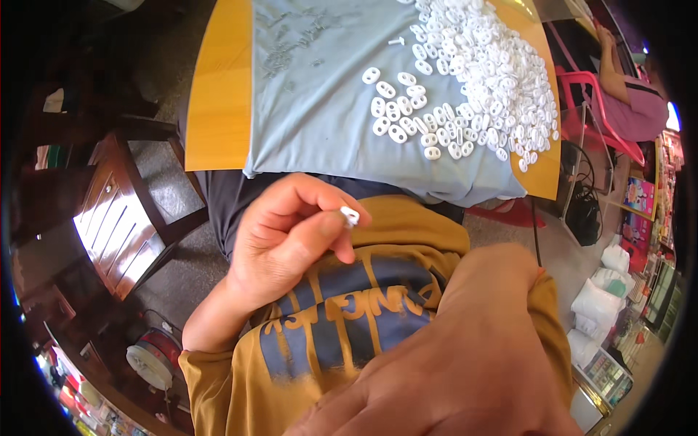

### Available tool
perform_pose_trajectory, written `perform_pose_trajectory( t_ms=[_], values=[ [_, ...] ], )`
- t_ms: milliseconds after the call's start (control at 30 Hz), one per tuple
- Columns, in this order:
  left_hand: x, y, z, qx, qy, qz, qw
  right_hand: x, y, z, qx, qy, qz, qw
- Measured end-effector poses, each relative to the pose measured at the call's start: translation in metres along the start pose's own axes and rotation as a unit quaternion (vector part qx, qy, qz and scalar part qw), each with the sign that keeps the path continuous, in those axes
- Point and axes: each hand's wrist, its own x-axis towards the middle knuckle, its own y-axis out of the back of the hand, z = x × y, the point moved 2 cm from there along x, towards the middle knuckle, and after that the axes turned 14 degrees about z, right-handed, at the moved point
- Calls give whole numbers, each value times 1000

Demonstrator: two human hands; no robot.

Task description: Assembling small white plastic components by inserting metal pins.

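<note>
My left hand pinches a small white two-hole plastic piece between thumb and forefinger, in front of my chest. My right hand is large and close at the bottom, its back toward me; its fingers run to the lower edge and cannot be made out. A big heap of similar white oval pieces covers the right side of the grey-blue cloth. Several loose ones lie scattered left of the heap. Many tiny greyish bits are spread on the cloth's far left.
The cloth lies over a yellow wooden table whose near edge is just past my lap. At the right, a person sits by a pink chair. White bags stand on the floor at right. A wooden chair is at left.
</note>
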Motion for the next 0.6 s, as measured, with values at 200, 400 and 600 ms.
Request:
perform_pose_trajectory(
  t_ms=[200, 400, 600],
  values=[
    [-11, 11, -10, -47, -22, -8, 999, 0, -25, -9, -10, 4, -45, 999],
    [-15, 2, -12, 17, 15, -3, 1000, -3, -36, -11, 4, 26, -46, 999],
    [-8, -3, -13, 99, -15, -21, 995, -2, -21, -33, 22, 63, -44, 997]
  ],
)
